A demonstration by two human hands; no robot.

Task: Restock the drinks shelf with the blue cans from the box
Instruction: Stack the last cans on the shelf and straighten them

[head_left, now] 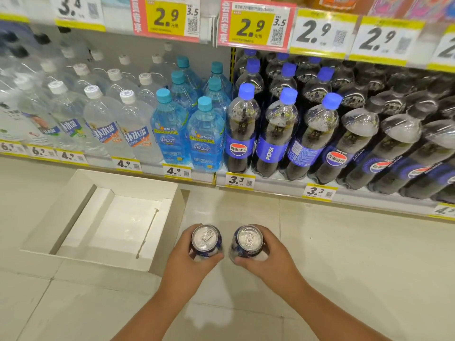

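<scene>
Shop aisle, box (157, 190) on floor looks empty: left hand (189, 262) and right hand (269, 257) each wrap one upright blue can (206, 238), shelf (320, 193) ahead and up.

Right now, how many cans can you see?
2: one blue can in the left hand, another in the right hand. The box looks empty.

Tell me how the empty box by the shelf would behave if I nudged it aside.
The box looks empty, so it is probably light and would slide easily on the smooth floor. Its thin walls likely flex rather than hold stiff.
</scene>
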